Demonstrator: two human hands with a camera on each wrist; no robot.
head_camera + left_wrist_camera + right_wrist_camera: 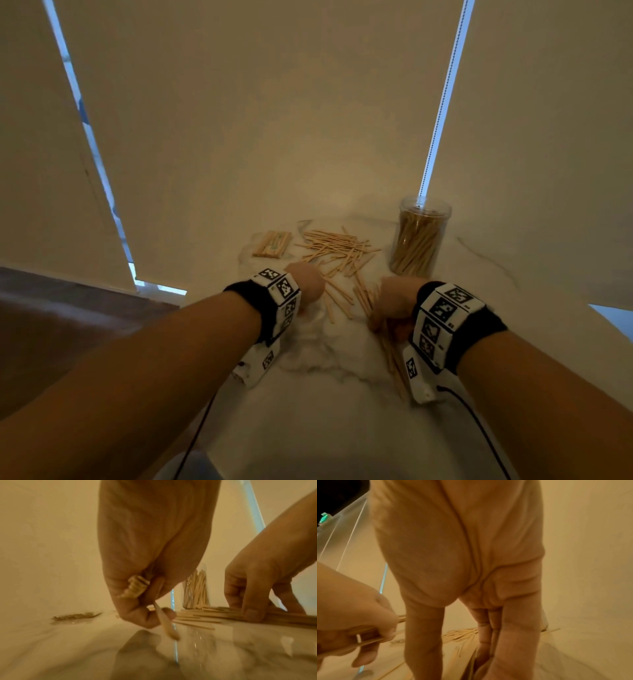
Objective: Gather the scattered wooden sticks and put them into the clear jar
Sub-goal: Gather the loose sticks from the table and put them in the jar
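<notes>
With our left hand (147, 563) clenching 1 bundle of wooden sticks (135, 586) and our right hand (394, 308) pinching more, we judge them light, stiff and slippery: grip mid-length before the clear jar (419, 236).

Cream roller blinds (260, 113) fill the upper frame, hanging side by side. Thin strips of blue daylight (445, 92) show in the gaps between them, one at upper left, one at upper right. A white marble table (325, 411) with faint grey veins occupies the lower centre. Dark brown floor (68, 308) lies at left. The light is dim and warm.
</notes>
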